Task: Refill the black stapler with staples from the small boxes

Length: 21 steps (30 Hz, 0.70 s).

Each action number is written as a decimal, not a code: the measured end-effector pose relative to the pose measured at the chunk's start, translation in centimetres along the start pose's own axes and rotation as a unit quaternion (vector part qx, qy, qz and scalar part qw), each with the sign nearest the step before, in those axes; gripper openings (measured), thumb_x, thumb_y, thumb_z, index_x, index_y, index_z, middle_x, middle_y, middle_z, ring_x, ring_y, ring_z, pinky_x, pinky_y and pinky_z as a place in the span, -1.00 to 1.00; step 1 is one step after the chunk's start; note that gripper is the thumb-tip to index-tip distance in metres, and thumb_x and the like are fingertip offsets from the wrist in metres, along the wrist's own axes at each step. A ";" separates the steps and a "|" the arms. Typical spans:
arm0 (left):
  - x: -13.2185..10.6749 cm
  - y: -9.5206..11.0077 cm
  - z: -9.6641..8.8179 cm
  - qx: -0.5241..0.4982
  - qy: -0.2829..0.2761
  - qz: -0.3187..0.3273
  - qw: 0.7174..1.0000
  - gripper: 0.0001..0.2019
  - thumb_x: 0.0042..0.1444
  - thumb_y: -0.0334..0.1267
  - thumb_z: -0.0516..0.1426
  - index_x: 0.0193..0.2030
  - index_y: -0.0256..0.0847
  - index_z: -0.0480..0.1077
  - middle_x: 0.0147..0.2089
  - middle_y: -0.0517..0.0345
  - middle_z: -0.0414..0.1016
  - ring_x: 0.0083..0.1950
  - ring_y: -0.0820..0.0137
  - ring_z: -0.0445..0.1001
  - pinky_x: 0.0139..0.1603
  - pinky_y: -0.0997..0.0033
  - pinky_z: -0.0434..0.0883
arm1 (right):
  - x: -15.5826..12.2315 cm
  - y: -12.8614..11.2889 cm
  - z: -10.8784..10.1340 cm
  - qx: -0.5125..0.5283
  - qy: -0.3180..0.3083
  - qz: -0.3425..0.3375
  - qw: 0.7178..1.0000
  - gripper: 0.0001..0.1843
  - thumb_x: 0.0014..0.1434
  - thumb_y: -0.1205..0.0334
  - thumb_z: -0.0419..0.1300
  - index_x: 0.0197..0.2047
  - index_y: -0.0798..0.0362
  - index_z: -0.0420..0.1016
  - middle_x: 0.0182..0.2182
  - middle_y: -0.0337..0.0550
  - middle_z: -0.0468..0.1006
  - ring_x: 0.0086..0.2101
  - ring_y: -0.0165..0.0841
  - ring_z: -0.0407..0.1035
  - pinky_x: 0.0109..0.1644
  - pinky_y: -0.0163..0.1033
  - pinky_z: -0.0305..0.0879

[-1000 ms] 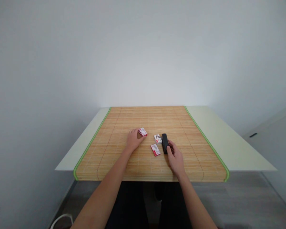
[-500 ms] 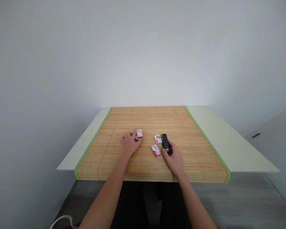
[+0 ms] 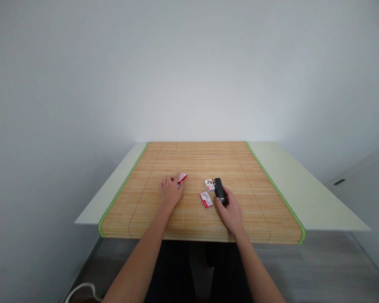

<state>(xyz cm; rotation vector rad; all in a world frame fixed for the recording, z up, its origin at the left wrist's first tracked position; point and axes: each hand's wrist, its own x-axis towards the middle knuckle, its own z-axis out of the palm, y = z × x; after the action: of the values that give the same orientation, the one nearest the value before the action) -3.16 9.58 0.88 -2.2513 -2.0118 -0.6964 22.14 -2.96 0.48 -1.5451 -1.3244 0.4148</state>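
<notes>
Since a second ago, the left hand (image 3: 170, 190) has been pulling the small red-and-white box (image 3: 182, 177) a little to the left and tipping it up on edge, so that less of its printed face is showing, while the right hand (image 3: 230, 210) is staying where it was. The left hand's fingers are curling around that cardboard box, gripping it just above the mat. The right hand is closing its thumb and fingers around the near end of a black stapler (image 3: 220, 190), a smooth oblong bar that is lying on the mat and pointing away from the person. Two more flat cardboard boxes are lying between the hands: a white box (image 3: 209, 184) touching the stapler's far end, and a red-and-white one (image 3: 206, 199) just beside its left side. Everything is sitting on a bamboo mat (image 3: 255, 210) of thin ribbed slats with a green fabric border, which is covering the middle of a smooth, pale desk (image 3: 306, 189).
</notes>
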 end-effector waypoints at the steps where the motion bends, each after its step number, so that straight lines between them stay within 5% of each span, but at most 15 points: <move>1: -0.3 -0.1 -0.1 0.010 0.002 -0.006 1.000 -0.48 0.37 0.01 0.00 0.43 0.08 0.25 0.11 -0.12 0.34 0.14 0.02 0.27 0.10 0.05 0.22 | 0.0 0.0 0.0 -0.001 -0.001 0.002 1.000 -0.40 0.26 0.03 0.16 0.35 -0.06 0.32 0.22 -0.03 0.50 0.16 -0.09 0.41 0.27 0.11 0.32; 7: -1.2 -0.1 -0.6 0.039 0.017 -0.063 0.997 -0.31 0.32 0.11 0.03 0.52 -0.06 0.08 0.19 -0.22 0.32 0.18 -0.05 0.25 0.16 -0.03 0.18 | -0.1 0.1 0.0 -0.001 -0.001 0.008 1.000 -0.39 0.26 0.05 0.16 0.36 -0.05 0.31 0.23 -0.02 0.49 0.18 -0.09 0.39 0.30 0.13 0.31; 12: -0.2 -0.4 -0.5 0.013 -0.015 -0.066 0.998 -0.53 0.39 0.05 -0.05 0.29 0.00 0.41 0.15 -0.16 0.37 0.18 -0.02 0.28 0.13 0.01 0.23 | -0.1 -0.1 -0.1 0.008 -0.003 0.002 1.000 -0.40 0.27 0.06 0.14 0.36 -0.04 0.31 0.24 -0.02 0.48 0.19 -0.09 0.39 0.32 0.15 0.28; 17: 0.7 0.2 -1.4 -0.012 0.005 -0.061 0.998 -0.54 0.39 0.02 -0.03 0.32 -0.02 0.38 0.21 -0.17 0.37 0.23 -0.02 0.28 0.17 -0.05 0.25 | -0.1 -0.1 0.0 0.007 -0.002 0.009 1.000 -0.40 0.26 0.05 0.16 0.35 -0.08 0.32 0.24 -0.05 0.48 0.18 -0.09 0.39 0.31 0.14 0.30; 21: 0.4 3.9 -1.4 -0.102 -0.022 0.080 0.991 -0.49 0.35 0.03 0.07 0.39 0.02 0.30 0.32 -0.04 0.35 0.31 0.07 0.28 0.32 0.01 0.21 | 0.0 0.2 0.2 0.015 0.002 0.009 1.000 -0.39 0.26 0.05 0.16 0.35 -0.08 0.31 0.24 -0.05 0.48 0.19 -0.09 0.39 0.30 0.13 0.31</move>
<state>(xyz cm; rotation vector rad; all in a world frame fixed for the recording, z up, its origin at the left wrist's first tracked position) 0.17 8.89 3.31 -2.5278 -1.8255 -0.8799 22.10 -2.89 0.22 -1.5331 -1.2955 0.4414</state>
